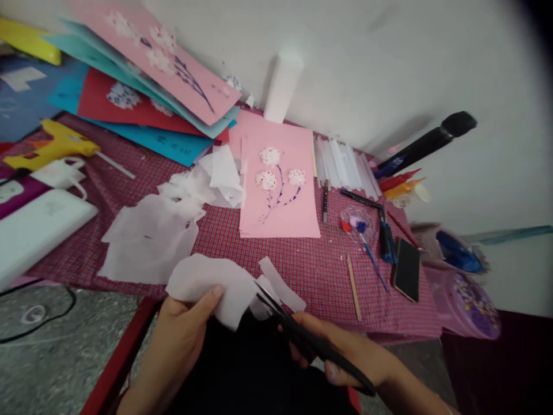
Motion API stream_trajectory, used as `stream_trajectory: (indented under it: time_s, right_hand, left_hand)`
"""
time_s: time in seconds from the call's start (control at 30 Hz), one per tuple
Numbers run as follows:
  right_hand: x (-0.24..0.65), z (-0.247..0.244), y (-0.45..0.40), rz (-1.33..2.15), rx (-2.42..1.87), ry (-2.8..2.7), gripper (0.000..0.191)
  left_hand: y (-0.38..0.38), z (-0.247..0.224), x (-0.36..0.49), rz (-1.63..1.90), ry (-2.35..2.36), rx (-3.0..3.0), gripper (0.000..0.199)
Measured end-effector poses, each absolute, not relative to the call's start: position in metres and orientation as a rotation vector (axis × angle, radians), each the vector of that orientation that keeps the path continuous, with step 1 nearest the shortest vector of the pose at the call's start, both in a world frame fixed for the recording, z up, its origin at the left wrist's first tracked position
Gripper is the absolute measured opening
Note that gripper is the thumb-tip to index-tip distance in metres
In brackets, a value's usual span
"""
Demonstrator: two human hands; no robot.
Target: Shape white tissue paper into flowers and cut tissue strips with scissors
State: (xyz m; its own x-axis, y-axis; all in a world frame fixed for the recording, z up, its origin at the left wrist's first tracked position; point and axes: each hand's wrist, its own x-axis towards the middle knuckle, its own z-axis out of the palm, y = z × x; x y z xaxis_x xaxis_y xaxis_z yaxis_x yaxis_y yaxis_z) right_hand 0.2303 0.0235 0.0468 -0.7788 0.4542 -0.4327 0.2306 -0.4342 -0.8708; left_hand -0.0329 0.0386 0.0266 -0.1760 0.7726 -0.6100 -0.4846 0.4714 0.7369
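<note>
Between thumb and fingers, my left hand (190, 317) pinches a piece of white tissue paper (220, 271) with a rounded upper edge, held over my lap at the table's front. My right hand (332, 346) grips black-handled scissors (305, 334), whose blades point up and left at the paper's right edge. Whether the blades touch the paper I cannot tell. A cut-off white strip (283, 284) lies on the table edge just beyond the blades. More white paper sheets (149, 239) are spread to the left of my hands.
Pink paper (280, 213) with three speckled white blooms lies mid-table. Painted coloured cards (203, 75) are stacked behind, beside a yellow glue gun (64, 144). On the right are glue sticks (343, 164), a paint palette (355, 222), a wooden stick (354, 288) and a phone (406, 269).
</note>
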Motion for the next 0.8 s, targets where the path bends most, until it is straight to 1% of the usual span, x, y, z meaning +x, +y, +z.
stream_trajectory:
  time_s: [0.07, 0.1, 0.23, 0.33, 0.53, 0.63, 0.8]
  right_hand:
    - [0.234, 0.048, 0.029, 2.352, -0.986, -1.579, 0.077]
    - [0.235, 0.049, 0.032, 2.351, -0.999, -1.590, 0.075]
    - [0.233, 0.053, 0.042, 2.351, -1.048, -1.643, 0.072]
    - [0.227, 0.057, 0.047, 2.330, -1.086, -1.666, 0.071]
    - [0.220, 0.060, 0.048, 2.168, -1.175, -1.831, 0.061]
    - [0.217, 0.061, 0.047, 2.142, -1.196, -1.835, 0.061]
    - [0.213, 0.058, 0.044, 2.110, -1.233, -1.783, 0.060]
  left_hand:
    - [0.042, 0.023, -0.033, 1.119, 1.357, 0.306, 0.059]
    - [0.042, 0.022, -0.033, 1.099, 1.377, 0.330, 0.059]
    - [0.043, 0.019, -0.032, 1.056, 1.397, 0.400, 0.045]
    - [0.046, 0.024, -0.028, 1.101, 1.381, 0.377, 0.042]
    - [0.058, 0.033, -0.018, 1.244, 1.365, 0.325, 0.053]
    - [0.062, 0.030, -0.015, 1.330, 1.335, 0.316, 0.055]
    - [0.061, 0.026, -0.012, 1.341, 1.270, 0.322, 0.059]
